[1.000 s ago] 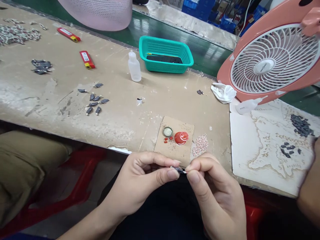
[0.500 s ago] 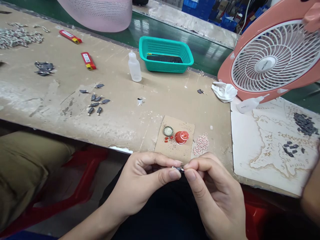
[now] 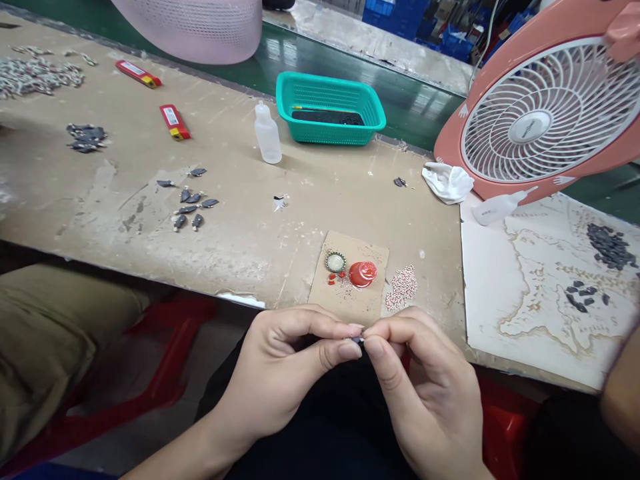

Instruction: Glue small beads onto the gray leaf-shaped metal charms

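My left hand [image 3: 280, 367] and my right hand [image 3: 425, 393] meet in front of the bench edge, over my lap. Both pinch one tiny dark piece [image 3: 357, 339] between thumb and fingertips; most of it is hidden by the fingers. Just beyond the hands lies a brown card [image 3: 350, 300] with a metal bottle cap [image 3: 335, 262], a red cap [image 3: 363, 274] and small red bits. A little heap of pink beads [image 3: 401, 287] sits to the right of the card.
Small dark pieces [image 3: 190, 203] lie at centre left of the bench, with two red lighters [image 3: 174, 122], a small clear bottle [image 3: 267, 135] and a teal basket [image 3: 330, 117] behind. A pink fan [image 3: 545, 107] stands at right over a white board [image 3: 540, 287]. Another person's arm [image 3: 620, 393] shows at the right edge.
My fingertips have closed in tighter, so less of the dark piece shows. The hands stay in the same place.
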### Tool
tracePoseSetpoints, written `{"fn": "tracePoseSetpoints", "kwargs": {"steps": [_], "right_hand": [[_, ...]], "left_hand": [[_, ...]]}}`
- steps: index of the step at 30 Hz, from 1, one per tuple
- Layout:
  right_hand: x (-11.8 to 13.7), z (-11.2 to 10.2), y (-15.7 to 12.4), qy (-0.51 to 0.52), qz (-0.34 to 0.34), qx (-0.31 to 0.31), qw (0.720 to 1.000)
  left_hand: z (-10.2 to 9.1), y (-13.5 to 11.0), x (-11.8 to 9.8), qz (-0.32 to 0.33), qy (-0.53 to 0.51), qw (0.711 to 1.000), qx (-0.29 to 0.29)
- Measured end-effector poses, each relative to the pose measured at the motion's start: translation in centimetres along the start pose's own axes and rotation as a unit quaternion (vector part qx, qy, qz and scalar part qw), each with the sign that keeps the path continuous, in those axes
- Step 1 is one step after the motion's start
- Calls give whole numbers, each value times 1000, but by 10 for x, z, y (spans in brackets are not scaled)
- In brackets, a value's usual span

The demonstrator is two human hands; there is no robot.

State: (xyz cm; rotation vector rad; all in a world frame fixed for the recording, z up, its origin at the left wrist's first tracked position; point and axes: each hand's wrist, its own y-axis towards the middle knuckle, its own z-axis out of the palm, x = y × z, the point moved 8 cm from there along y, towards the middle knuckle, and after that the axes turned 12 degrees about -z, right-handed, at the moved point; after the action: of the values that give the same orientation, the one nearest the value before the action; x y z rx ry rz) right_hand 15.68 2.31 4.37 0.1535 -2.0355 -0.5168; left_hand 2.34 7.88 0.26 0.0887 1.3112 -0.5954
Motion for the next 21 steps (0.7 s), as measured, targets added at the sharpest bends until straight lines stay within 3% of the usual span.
{"fn": "tracePoseSetpoints", "kwargs": {"steps": [10, 15, 21], "right_hand": [[-18, 8, -13, 18, 20, 20, 999], [-28, 3, -18, 83, 56, 9, 995], [-20, 0, -16, 70, 33, -11, 997]], "left_hand": [[-1, 0, 10, 28, 50, 998, -25], [1, 0, 1, 55, 61, 997, -9], [2, -2, -8, 74, 76, 994, -1]]}}
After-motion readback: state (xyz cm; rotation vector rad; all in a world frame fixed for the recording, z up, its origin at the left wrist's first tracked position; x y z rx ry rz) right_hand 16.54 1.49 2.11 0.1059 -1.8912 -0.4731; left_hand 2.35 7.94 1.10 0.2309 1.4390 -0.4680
